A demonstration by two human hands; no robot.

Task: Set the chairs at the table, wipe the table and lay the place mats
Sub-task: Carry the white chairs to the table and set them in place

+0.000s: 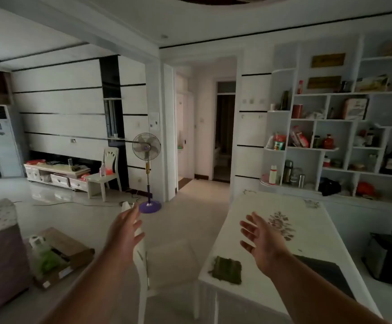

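Chair (164, 260) stands beside the table (312, 232) — green cloth (227, 270) and dark mat (323, 274) there — both hands spread, empty.

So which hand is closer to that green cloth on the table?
The right hand. It is open, above the table just beyond the green cloth. The left hand is open too, off to the side over the white chair.

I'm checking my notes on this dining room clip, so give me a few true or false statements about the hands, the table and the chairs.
1. Both hands are open and hold nothing. True: left hand, right hand.
2. A green cloth lies on the table. True.
3. The left hand is by the back of a white chair. True.
4. The standing fan is on the table. False: it stands on the floor.
5. The far chair is at the table. False: it stands by the TV cabinet.
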